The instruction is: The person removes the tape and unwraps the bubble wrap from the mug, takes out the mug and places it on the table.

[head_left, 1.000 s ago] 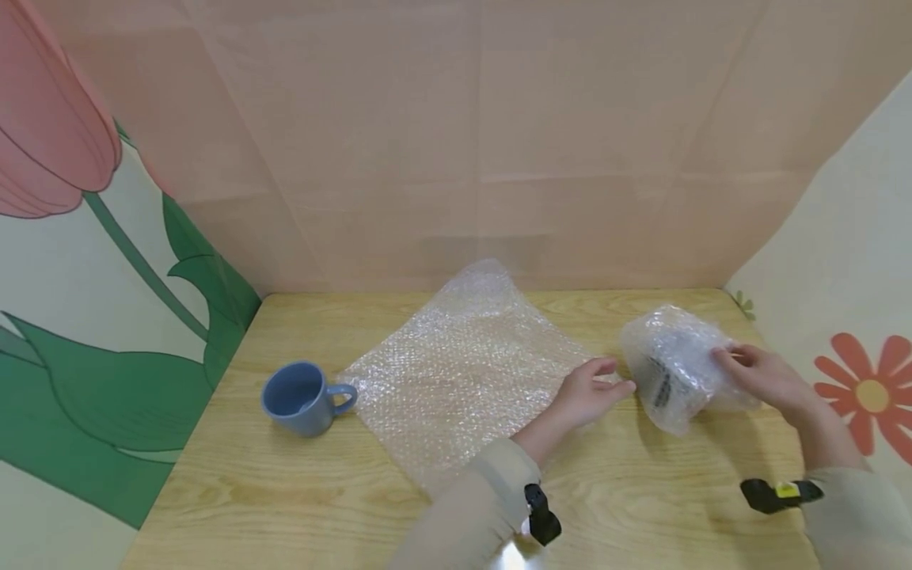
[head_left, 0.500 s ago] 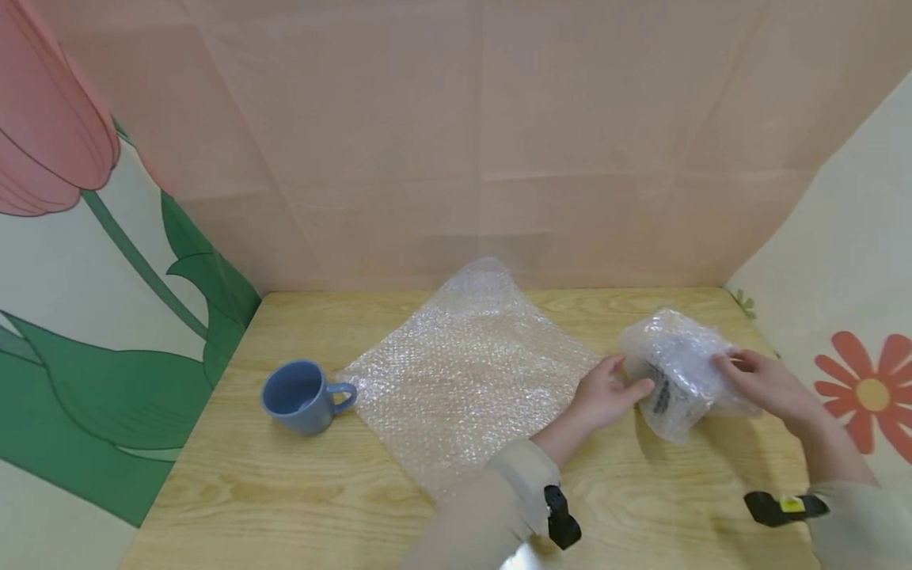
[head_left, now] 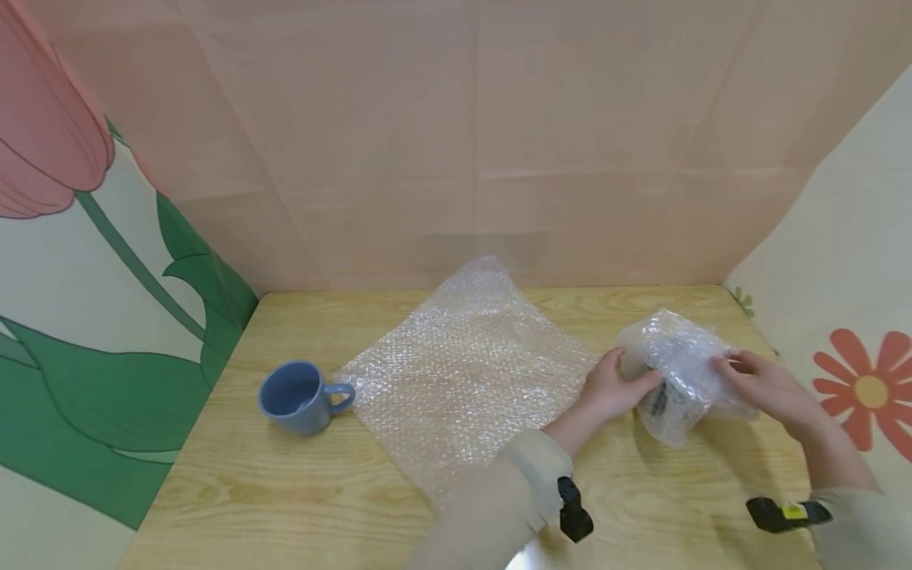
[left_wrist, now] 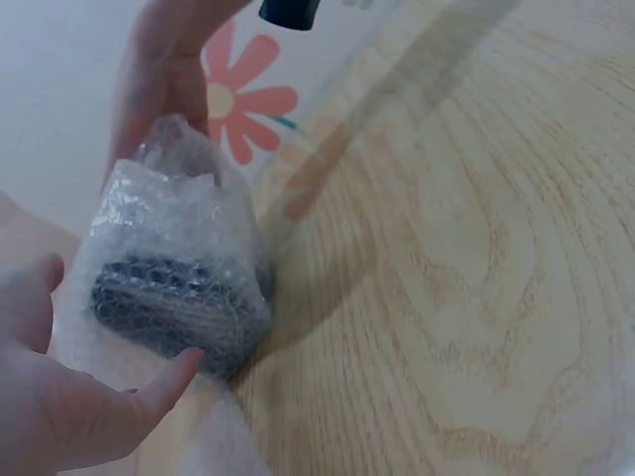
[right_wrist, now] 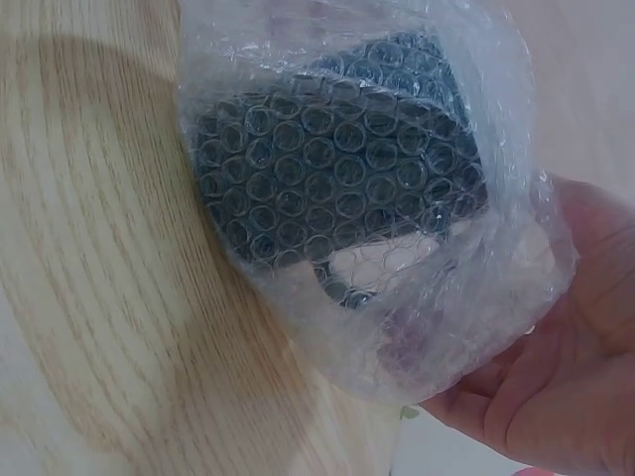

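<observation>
At the table's right, a dark mug wrapped in bubble wrap (head_left: 682,356) makes a loose bundle, tilted in the right wrist view. Its dark body (right_wrist: 337,169) and a handle-like loop show through the bubbles. My right hand (head_left: 773,388) pinches the gathered wrap at the bundle's right side. On the left side, my left hand (head_left: 604,394) has thumb and fingers spread around the end, fingertips right at the wrap. In the left wrist view the left thumb (left_wrist: 164,392) overlaps the lower edge of the bundle.
A flat sheet of bubble wrap (head_left: 463,372) lies across the middle of the wooden table (head_left: 214,491), partly under my left forearm in view. At the left, a blue mug (head_left: 294,402) stands upright, its handle at the sheet's left corner. Walls border the table's back and sides.
My left hand has moved right to the bundle, its thumb now overlapping the wrap. The right hand has kept its hold; the bundle has dipped slightly. The blue mug and sheet stay put.
</observation>
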The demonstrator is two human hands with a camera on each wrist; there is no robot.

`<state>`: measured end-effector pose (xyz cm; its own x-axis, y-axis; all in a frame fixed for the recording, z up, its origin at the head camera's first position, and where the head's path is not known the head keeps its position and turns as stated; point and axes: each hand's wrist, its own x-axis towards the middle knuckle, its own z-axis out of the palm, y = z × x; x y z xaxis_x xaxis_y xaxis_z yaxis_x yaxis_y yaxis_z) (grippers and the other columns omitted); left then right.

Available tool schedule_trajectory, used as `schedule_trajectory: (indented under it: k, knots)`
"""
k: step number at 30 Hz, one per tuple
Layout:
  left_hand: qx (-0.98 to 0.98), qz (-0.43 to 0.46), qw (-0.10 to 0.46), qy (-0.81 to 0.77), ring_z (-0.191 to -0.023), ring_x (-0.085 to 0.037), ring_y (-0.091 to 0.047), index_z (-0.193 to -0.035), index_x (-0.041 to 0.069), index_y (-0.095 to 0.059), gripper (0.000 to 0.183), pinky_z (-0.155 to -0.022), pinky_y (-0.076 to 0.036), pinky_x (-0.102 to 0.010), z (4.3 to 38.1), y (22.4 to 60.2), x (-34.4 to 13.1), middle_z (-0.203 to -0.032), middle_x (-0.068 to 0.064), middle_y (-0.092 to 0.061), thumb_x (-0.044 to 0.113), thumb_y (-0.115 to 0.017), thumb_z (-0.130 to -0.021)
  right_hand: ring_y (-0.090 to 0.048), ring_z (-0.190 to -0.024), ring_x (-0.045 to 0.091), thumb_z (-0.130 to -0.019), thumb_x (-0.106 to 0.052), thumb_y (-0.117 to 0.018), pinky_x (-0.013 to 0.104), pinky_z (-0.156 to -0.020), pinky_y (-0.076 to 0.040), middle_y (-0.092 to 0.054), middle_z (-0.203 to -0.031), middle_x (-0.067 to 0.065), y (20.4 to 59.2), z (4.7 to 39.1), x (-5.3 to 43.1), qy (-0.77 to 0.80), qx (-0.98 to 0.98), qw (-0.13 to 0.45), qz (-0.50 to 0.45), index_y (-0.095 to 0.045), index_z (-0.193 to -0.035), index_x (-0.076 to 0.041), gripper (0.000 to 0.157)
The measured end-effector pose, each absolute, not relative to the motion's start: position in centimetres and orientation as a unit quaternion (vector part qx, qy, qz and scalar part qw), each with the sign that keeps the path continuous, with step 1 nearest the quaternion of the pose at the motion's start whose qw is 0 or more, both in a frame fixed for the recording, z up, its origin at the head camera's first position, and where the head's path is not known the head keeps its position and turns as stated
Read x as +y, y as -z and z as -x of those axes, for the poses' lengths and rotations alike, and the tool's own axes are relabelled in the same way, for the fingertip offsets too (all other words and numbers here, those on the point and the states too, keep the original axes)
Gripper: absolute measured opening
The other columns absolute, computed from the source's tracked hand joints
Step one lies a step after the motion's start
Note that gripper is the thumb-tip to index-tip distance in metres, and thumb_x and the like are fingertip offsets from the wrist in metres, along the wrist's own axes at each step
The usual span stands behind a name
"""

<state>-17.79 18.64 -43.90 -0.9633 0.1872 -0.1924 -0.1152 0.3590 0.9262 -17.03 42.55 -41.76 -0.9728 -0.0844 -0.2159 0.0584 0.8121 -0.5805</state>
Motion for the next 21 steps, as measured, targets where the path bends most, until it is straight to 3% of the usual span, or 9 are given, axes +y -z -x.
schedule_trajectory:
  k: [9,21]
  knots:
    - [0.802,-0.009,0.122,-0.585,-0.115,-0.019,-0.052,-0.137,0.032,-0.035,0.074,-0.092,-0.047,-0.035,17.0,44.7,20.0,-0.13,0.002,-0.052,0.047,-0.071,-0.075,-0.039,-0.109,0.059,-0.097,-0.047,-0.033,0.058,-0.073,-0.047,-0.031,-0.127,0.047,41.7,16.5,42.5,0.306,0.945,0.115,-0.011,-0.025,-0.135,0.014,0.072]
    - [0.803,0.019,0.109,-0.586,-0.108,-0.018,-0.055,-0.133,0.031,-0.04,0.072,-0.087,-0.048,-0.032,16.8,44.7,20.6,-0.122,0.002,-0.057,0.045,-0.074,-0.072,-0.04,-0.11,0.058,-0.096,-0.046,-0.033,0.056,-0.074,-0.049,-0.031,-0.128,0.046,41.7,16.0,42.3,0.323,0.939,0.114,-0.015,-0.025,-0.136,0.013,0.071]
